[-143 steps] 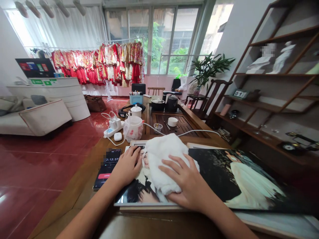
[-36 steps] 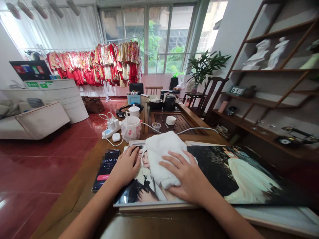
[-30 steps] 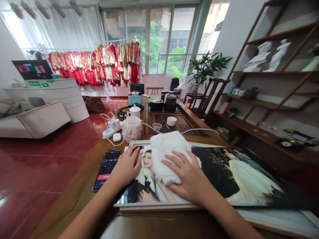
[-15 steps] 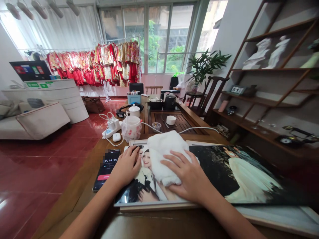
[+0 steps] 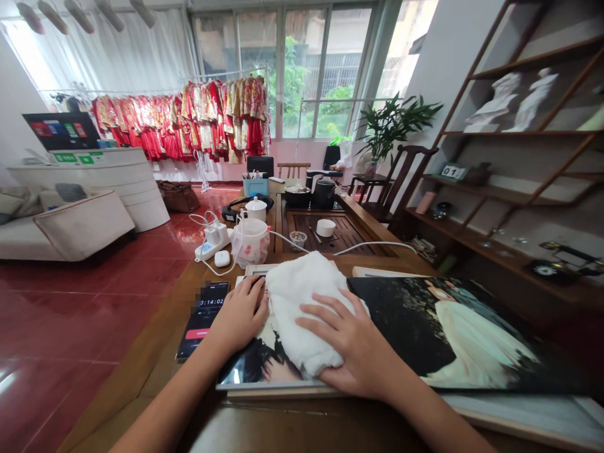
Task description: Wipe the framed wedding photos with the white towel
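Note:
My right hand point(image 5: 352, 343) holds a folded white cloth point(image 5: 302, 314) by its right side, fingers spread across its top and thumb at its lower edge. The cloth lies on a glossy photo panel point(image 5: 250, 365) and covers much of the printed couple. On the left side of that panel rests my left hand point(image 5: 243, 311), fingers stretched out and holding nothing. A second photo panel point(image 5: 387, 327), showing a pale gown on a dark ground, lies to the right. Beside my left wrist is a phone point(image 5: 202, 321) with a running timer.
Behind the panels stand a bag-wrapped white container point(image 5: 251, 242), a power strip point(image 5: 214, 239) with cables, and a lidded white cup point(image 5: 255, 211). Farther back, a tea tray point(image 5: 306, 236) carries a small white cup point(image 5: 325, 228). Shelves point(image 5: 509, 133) rise on the right.
My right hand and the cloth have shifted slightly left and nearer, covering the faces in the photo. My left hand stays in place. The view has turned slightly.

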`<state>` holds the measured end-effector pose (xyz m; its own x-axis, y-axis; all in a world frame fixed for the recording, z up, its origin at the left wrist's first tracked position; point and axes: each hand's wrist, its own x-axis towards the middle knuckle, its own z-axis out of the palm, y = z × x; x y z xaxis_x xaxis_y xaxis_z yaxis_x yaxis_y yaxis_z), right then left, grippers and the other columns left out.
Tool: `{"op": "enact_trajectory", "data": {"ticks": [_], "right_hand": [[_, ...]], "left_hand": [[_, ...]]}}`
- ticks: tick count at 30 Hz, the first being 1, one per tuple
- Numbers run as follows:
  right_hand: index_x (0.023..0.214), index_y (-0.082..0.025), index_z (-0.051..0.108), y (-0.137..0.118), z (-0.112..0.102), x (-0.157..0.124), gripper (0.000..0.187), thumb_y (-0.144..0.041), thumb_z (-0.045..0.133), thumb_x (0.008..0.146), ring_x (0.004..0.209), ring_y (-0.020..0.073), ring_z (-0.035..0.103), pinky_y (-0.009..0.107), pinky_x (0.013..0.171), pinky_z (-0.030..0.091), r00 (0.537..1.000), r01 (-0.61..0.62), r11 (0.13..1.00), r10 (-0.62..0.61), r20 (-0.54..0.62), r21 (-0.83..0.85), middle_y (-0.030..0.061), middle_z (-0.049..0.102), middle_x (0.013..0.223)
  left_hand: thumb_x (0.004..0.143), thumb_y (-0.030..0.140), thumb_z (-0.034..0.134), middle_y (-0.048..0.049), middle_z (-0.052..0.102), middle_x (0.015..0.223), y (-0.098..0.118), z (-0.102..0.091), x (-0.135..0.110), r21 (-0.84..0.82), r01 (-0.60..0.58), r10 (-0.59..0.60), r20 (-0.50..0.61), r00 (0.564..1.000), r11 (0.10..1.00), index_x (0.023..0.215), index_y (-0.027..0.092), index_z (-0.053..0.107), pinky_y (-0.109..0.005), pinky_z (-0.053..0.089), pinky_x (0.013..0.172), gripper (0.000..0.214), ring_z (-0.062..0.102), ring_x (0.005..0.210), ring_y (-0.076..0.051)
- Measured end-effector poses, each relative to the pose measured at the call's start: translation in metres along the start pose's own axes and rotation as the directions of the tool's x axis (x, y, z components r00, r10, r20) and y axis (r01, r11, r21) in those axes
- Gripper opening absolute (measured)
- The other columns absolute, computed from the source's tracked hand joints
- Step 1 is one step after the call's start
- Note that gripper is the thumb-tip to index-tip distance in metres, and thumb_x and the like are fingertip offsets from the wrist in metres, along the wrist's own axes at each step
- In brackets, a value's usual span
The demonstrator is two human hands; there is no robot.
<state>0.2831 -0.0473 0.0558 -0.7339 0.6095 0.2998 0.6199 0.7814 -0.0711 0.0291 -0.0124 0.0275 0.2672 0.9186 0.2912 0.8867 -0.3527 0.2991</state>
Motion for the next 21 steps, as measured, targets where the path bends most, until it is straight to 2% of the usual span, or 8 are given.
{"op": "enact_trajectory", "data": {"ticks": [5, 8, 12, 18, 21], "right_hand": [[0.129, -0.031, 0.053, 0.007, 0.002, 0.001, 0.053, -0.044, 0.060, 0.078, 0.129, 0.0323, 0.041, 0.058, 0.107, 0.012, 0.984, -0.166, 0.986, 0.164, -0.070, -0.028, 0.0047, 0.056, 0.136], [0.128, -0.029, 0.055, 0.010, 0.004, 0.001, 0.051, -0.042, 0.060, 0.080, 0.128, 0.0345, 0.041, 0.060, 0.105, 0.015, 0.972, -0.217, 0.975, 0.210, -0.105, -0.053, 0.0069, 0.057, 0.135], [0.131, -0.028, 0.054, 0.009, 0.004, 0.000, 0.052, -0.041, 0.058, 0.081, 0.129, 0.0348, 0.040, 0.061, 0.106, 0.013, 0.984, -0.166, 0.985, 0.162, -0.077, -0.054, 0.0072, 0.057, 0.135], [0.136, -0.030, 0.048, -0.003, 0.000, 0.000, 0.060, -0.042, 0.058, 0.078, 0.134, 0.0325, 0.035, 0.058, 0.111, 0.003, 1.000, 0.014, 1.000, -0.014, 0.020, -0.002, 0.0044, 0.052, 0.141], [0.136, -0.031, 0.048, -0.004, -0.002, 0.000, 0.061, -0.042, 0.059, 0.076, 0.134, 0.0313, 0.037, 0.056, 0.111, 0.007, 0.998, 0.044, 0.999, -0.044, 0.038, 0.010, 0.0037, 0.053, 0.140]], "left_hand": [[0.099, 0.038, 0.037, -0.0103, 0.044, 0.146, -0.001, 0.001, 0.000, -0.014, 0.035, -0.035, 0.009, 0.999, 0.999, 0.138, 0.019, 0.047, -0.044, 0.034, 0.110, 0.044, 0.041, 0.134, -0.027], [0.099, 0.038, 0.037, -0.0098, 0.045, 0.145, -0.001, 0.001, 0.000, -0.016, 0.030, -0.030, 0.007, 1.000, 0.999, 0.138, 0.019, 0.046, -0.044, 0.034, 0.111, 0.044, 0.041, 0.134, -0.027], [0.099, 0.037, 0.036, -0.0097, 0.045, 0.145, 0.000, 0.000, 0.000, -0.010, 0.038, -0.038, 0.014, 0.999, 0.999, 0.138, 0.019, 0.046, -0.044, 0.034, 0.110, 0.044, 0.042, 0.133, -0.027], [0.098, 0.033, 0.037, -0.0098, 0.047, 0.143, 0.001, -0.002, 0.000, -0.009, 0.007, -0.006, 0.010, 1.000, 1.000, 0.135, 0.021, 0.048, -0.043, 0.037, 0.108, 0.040, 0.043, 0.132, -0.026], [0.097, 0.030, 0.039, -0.0085, 0.048, 0.141, 0.001, -0.002, 0.000, -0.021, -0.013, 0.014, 0.011, 1.000, 1.000, 0.132, 0.023, 0.051, -0.041, 0.039, 0.107, 0.037, 0.045, 0.130, -0.025]]}}
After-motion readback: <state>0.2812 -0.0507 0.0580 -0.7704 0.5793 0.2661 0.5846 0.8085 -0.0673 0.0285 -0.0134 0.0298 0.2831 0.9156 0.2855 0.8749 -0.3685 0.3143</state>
